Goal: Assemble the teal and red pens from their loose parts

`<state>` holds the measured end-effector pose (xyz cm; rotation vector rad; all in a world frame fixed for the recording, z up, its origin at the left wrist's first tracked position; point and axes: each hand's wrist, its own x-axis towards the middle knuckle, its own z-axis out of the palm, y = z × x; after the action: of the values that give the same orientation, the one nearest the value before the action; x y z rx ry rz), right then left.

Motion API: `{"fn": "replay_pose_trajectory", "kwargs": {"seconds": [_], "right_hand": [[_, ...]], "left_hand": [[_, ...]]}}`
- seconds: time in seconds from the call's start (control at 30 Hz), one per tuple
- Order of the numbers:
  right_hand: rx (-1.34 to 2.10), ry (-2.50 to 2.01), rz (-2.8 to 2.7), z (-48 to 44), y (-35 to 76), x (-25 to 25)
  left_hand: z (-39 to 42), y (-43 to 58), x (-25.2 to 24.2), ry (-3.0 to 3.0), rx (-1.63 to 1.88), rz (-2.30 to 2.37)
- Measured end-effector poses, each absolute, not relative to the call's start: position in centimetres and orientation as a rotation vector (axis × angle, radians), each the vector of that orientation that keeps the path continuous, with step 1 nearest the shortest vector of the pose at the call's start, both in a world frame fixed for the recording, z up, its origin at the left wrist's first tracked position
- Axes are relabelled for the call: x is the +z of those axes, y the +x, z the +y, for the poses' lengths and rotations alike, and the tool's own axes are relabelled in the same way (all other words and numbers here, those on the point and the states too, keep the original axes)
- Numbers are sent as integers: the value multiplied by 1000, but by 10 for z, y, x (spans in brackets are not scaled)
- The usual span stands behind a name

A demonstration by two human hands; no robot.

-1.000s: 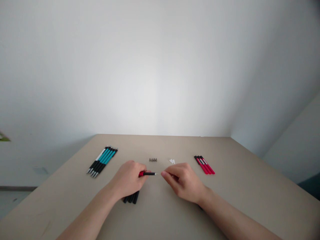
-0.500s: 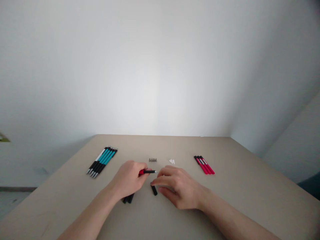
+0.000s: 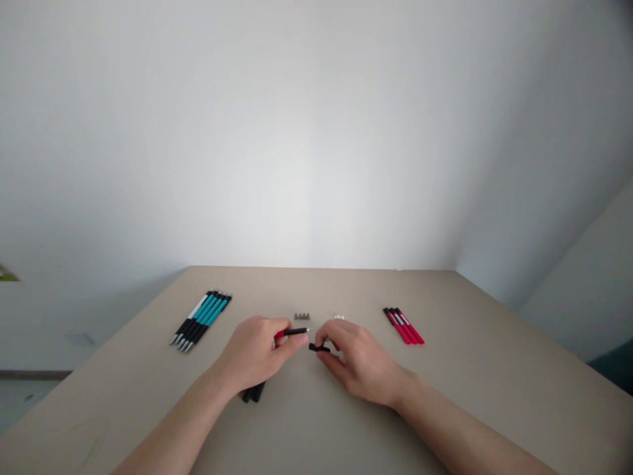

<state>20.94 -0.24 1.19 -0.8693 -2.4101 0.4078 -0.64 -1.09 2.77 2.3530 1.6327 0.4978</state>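
Observation:
A red and black pen barrel (image 3: 293,333) with a thin pale tip is gripped in my left hand (image 3: 262,343), pointing right. My right hand (image 3: 353,359) pinches a short black grip sleeve (image 3: 319,348) between thumb and fingers, just off the pen's tip; the two are apart. More black grip sleeves (image 3: 252,394) lie under my left wrist, partly hidden by it. Behind the hands stand several small metal cone tips (image 3: 302,316) in a row. Small white parts (image 3: 339,317) show just past my right hand, mostly covered.
On the left of the beige table (image 3: 316,429) lie several assembled pens (image 3: 202,320), teal ones and a white one, side by side. Several red pen barrels (image 3: 404,326) with black ends lie at the right. A pale wall (image 3: 316,145) rises behind the table's far edge.
My right hand has picked the black grip sleeve up from the table and brought it up beside the pen's tip. The pen in my left hand has tilted slightly upward.

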Motion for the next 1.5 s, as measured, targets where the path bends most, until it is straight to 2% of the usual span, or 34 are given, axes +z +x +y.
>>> {"fn": "replay_pose_trajectory", "kwargs": {"seconds": [0.2, 1.0, 1.5], "right_hand": [[442, -882, -2163, -1, 212, 10], [226, -777, -2362, 0, 209, 16], [235, -816, -2328, 0, 209, 17]], "left_hand": [[-11, -7, 29, 2377, 493, 1647], [-10, -4, 23, 2424, 265, 1658], [-11, -2, 24, 2425, 332, 1672]]}}
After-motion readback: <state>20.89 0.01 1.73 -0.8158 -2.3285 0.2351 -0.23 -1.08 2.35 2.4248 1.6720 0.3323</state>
